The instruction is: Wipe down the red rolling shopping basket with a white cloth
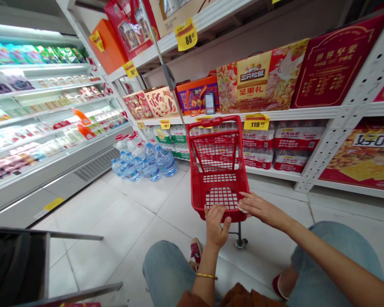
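Observation:
A red plastic shopping basket (220, 170) on small wheels stands on the white tiled floor just ahead of my knees. It holds nothing that I can see. Its metal pull handle (166, 70) slants up to the left. My left hand (215, 227) grips the basket's near rim, fingers curled over the edge. My right hand (259, 208) lies flat on the rim's right corner with fingers stretched out. A small white thing (242, 209) shows under its fingertips; I cannot make out what it is.
A chilled display case (35, 128) runs along the left. Large water bottles (147, 164) stand on the floor at the aisle's end. White shelves (307, 113) of gift boxes and bottled-water packs line the right. A metal frame (51, 264) is at bottom left.

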Demonstrator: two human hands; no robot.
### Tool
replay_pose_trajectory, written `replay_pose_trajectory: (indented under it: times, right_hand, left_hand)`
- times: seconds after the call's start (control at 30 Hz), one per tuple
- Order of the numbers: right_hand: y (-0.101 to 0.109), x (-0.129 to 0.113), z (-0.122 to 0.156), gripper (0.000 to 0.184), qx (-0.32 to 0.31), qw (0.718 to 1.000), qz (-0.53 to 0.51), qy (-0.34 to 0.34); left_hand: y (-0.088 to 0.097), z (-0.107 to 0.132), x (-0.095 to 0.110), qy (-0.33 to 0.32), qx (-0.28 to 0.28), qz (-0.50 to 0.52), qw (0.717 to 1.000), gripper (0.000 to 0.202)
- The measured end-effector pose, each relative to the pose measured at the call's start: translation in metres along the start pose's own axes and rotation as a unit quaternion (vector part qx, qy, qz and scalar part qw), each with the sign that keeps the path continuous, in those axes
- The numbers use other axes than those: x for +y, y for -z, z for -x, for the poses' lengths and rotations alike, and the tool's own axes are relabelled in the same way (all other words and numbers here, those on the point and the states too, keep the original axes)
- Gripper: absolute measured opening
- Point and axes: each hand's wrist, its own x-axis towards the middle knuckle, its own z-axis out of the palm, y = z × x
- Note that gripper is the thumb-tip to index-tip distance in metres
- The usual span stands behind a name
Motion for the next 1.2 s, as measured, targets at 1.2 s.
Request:
replay_pose_trajectory:
  times: [1.2]
  right_hand:
    - [-0.030,-0.125,-0.058,0.036,0.146,0.981,0.097,-0.085]
  left_hand:
    - [0.043,0.029,-0.023,0.018,0.057,-0.066,0.996,0.030]
